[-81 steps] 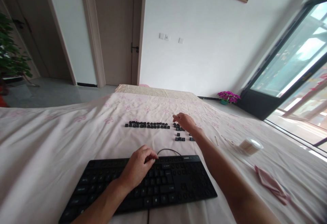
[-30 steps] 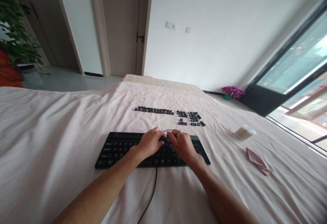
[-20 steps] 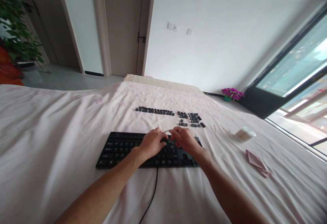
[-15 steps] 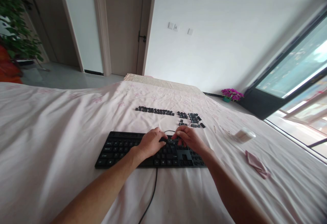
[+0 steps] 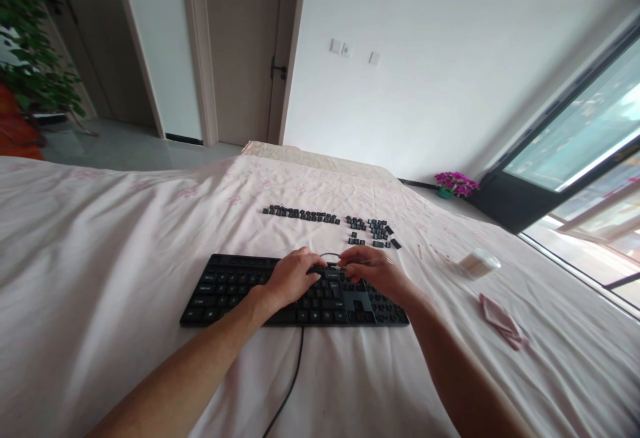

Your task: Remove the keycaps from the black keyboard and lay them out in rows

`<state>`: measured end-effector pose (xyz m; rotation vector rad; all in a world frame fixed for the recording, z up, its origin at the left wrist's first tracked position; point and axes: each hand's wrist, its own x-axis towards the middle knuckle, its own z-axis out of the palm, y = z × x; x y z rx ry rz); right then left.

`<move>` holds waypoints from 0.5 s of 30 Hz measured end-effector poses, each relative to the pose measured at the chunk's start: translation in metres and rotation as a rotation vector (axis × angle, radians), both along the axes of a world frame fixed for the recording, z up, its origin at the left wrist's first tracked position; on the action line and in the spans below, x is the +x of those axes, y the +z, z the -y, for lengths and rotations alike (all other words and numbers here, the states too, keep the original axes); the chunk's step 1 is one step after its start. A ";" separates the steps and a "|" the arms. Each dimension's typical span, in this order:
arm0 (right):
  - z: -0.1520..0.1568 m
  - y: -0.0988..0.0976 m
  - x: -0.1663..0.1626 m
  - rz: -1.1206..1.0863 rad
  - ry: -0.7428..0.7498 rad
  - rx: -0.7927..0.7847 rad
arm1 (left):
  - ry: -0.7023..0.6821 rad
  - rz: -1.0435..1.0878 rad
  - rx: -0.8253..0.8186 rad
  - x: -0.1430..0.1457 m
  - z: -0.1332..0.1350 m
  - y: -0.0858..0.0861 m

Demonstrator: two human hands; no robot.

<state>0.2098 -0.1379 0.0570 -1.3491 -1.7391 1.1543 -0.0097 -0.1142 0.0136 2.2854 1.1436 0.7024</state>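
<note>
A black keyboard point(image 5: 235, 288) lies on the pink sheet in front of me, its cable point(image 5: 293, 375) running toward me. My left hand point(image 5: 290, 279) rests curled on the keys near the middle, fingertips at the top edge, holding the keyboard down. My right hand point(image 5: 375, 273) hovers just to its right over the upper key rows, its fingers pinched together. A thin pale sliver shows at the pinch, and I cannot make out what it is. Several loose black keycaps point(image 5: 303, 214) lie in a row beyond the keyboard, with a smaller cluster point(image 5: 376, 231) to the right.
A round tub of cotton swabs point(image 5: 477, 263) lies on the sheet at the right, with a folded pink cloth point(image 5: 503, 321) nearer me. The bed's far end point(image 5: 310, 156) meets a white wall and a door. A potted plant point(image 5: 30, 58) stands left, a glass door right.
The right hand came back from the loose keycaps to the keyboard, then slid right from beside the left hand to the upper right key rows. The left hand stayed put.
</note>
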 end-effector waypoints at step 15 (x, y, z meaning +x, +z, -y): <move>0.007 -0.002 -0.013 0.088 -0.221 0.081 | 0.011 -0.008 0.036 0.003 0.003 -0.001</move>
